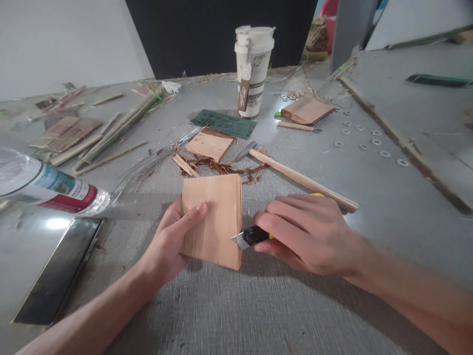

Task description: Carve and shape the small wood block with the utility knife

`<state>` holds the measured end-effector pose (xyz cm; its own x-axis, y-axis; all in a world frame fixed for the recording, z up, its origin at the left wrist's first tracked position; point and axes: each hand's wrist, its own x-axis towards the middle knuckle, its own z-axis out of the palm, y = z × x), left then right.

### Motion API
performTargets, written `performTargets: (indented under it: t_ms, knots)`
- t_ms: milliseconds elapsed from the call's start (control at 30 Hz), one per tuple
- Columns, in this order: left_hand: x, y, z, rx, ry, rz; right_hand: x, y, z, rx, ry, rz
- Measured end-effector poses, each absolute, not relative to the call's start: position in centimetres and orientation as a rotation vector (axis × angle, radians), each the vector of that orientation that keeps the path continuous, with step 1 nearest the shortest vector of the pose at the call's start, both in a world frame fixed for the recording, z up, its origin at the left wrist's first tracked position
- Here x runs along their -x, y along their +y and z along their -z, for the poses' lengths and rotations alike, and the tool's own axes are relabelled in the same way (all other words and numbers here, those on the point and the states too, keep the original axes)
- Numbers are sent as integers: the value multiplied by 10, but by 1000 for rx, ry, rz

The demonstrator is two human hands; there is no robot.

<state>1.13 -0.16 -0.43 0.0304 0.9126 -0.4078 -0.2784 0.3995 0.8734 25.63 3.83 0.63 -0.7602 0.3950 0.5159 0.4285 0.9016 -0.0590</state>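
Note:
My left hand (173,231) grips a flat, light wooden board (216,222) by its left edge, thumb on the face and fingers behind. The board is tilted up off the grey table. In my right hand (306,231) is a black and yellow utility knife (254,235), its blade out. The blade's tip overlaps the board's lower right edge; whether it touches the wood I cannot tell. Just beyond the board lie a smaller wood piece (210,144) and brown bark shavings (225,166). A wooden-handled hammer (303,178) rests behind my right hand.
A lidded cup (254,74) stands at the back, near a green sheet (223,123). To the left are a plastic bottle (55,185) lying down, a black phone (59,271) and wood sticks (118,128). Several metal washers (363,146) and another wood block (308,109) lie at right.

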Motion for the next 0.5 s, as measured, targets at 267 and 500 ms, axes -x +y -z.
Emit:
performTargets:
  t_ms: [267, 500]
  knots:
    - [-12, -8, 9, -669, 1148, -992, -275, 60, -4, 904, -2248, 93]
    - [-12, 0, 7, -698, 1196, -1053, -259, 43, -2, 591, -2516, -106]
